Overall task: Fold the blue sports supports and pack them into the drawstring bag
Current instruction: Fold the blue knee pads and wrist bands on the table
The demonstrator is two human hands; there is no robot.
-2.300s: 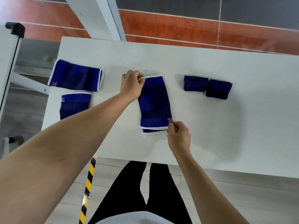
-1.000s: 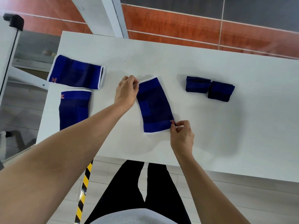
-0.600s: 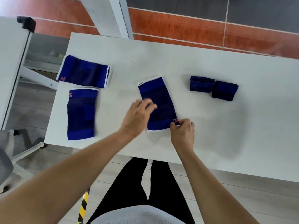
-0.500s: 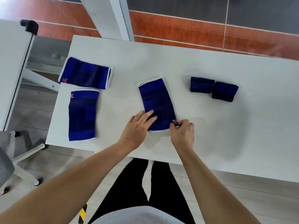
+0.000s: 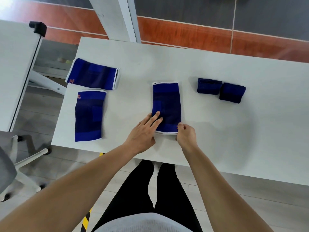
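Folding: our left hand (image 5: 142, 131) presses flat fingers on the knee support (image 5: 167, 106); right hand (image 5: 185, 133) pinches its near corner, ready to fold it away from us.

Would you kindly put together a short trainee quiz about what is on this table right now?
1. How many supports lie flat and unfolded on the table?
2. True or false: the left hand lies flat on the middle support.
3. Which corner of that support does the right hand pinch: A near right, B far left?

Key:
1. Three; the folded pair sits to the right.
2. True.
3. A.
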